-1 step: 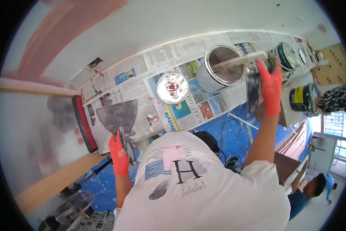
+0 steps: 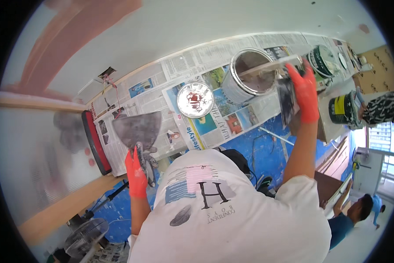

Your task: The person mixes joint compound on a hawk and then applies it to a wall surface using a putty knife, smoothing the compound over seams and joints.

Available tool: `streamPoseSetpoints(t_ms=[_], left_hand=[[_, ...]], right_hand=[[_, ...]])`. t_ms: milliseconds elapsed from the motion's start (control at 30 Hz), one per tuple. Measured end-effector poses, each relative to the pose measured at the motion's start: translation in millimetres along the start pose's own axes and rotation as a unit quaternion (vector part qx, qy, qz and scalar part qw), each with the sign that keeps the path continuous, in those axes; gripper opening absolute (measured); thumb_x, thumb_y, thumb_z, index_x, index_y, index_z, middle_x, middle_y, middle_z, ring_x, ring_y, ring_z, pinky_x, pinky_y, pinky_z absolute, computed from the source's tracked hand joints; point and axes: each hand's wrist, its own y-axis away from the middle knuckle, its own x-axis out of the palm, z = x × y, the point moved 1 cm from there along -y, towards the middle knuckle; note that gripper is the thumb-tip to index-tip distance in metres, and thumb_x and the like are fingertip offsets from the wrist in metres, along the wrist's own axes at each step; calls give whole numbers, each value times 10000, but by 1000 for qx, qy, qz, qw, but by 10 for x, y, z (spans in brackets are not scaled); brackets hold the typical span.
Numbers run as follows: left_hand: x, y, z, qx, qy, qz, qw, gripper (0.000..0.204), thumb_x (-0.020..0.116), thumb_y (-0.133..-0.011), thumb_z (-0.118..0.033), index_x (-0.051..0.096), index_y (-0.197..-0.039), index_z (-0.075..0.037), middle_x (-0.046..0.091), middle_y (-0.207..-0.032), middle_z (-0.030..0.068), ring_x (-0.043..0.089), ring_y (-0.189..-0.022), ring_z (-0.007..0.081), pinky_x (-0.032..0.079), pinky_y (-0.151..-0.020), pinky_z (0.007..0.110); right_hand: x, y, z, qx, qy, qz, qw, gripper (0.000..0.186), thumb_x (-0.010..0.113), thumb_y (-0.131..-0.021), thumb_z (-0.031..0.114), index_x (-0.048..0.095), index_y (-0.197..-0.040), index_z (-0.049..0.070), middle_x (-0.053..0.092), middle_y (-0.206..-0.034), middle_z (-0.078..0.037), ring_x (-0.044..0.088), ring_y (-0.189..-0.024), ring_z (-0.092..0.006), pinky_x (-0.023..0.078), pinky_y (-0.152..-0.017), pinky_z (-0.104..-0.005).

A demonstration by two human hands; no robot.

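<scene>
My left hand [image 2: 136, 175], in a red glove, is closed on a wide scraper [image 2: 137, 128] smeared with grey, held at the newspaper-covered bench's [image 2: 183, 61] front edge. My red-gloved right hand [image 2: 305, 92] grips a long pale flat stick [image 2: 279, 64] lying across the top of an open metal can [image 2: 251, 68] with brownish-grey contents. A round metal lid [image 2: 194, 100] with reddish-brown marks lies left of the can. A dark flat piece [image 2: 286, 103] is under my right hand, partly hidden by it.
Further right are tubs [image 2: 321, 61] and a yellow-labelled bucket [image 2: 340, 111], with a person in a patterned sleeve [image 2: 383, 109] beside it. Two other people [image 2: 352, 219] work at lower right. A red-black bar [image 2: 96, 142] stands at the left; a fan [image 2: 85, 234] is below.
The scraper in my left hand has shifted slightly right. My right hand has moved a little up and to the left with the stick.
</scene>
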Motion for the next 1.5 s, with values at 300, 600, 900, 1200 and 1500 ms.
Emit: streamPoseSetpoints(t_ms=[300,600,900,1200,1500], left_hand=[[733,-439,-723,112,-203,297,926,425,510,-1001,-192,496,-1317,92,644,-1178,166,608,-1089,219,435,-971,304],[1223,-825,-670,490,-331,398,702,662,656,-839,-342,496,-1389,-10,541,-1345,223,544,-1184,416,417,-1027,411],[2164,-931,-928,428,-320,515,670,530,733,-785,-335,611,-1201,-28,633,-974,151,605,-919,334,476,-862,383],[2421,-855,-943,27,-134,518,844,228,550,-976,-204,640,-997,5,627,-902,103,587,-847,197,475,-837,327],[2333,-834,-946,53,-128,496,857,258,533,-1000,-222,650,-995,7,631,-938,110,593,-857,199,477,-831,330]], right_hand=[[230,-259,-119,-24,62,264,962,345,754,-855,309,721,-985,-9,727,-898,-111,658,-834,-205,497,-757,-337],[-772,-352,16,31,-154,53,986,247,724,-889,172,689,-1083,24,668,-955,-40,607,-850,-129,484,-762,-294],[-1443,-188,794,63,-211,-90,971,277,661,-935,232,681,-1156,66,665,-783,-47,577,-557,-89,388,-451,-209],[-1100,45,499,101,-194,-49,975,301,752,-869,181,671,-1127,48,658,-900,-10,587,-716,-77,439,-613,-224],[-1221,193,540,-41,-67,109,991,394,722,-832,195,647,-1167,2,688,-935,-45,602,-820,-96,485,-738,-255]])
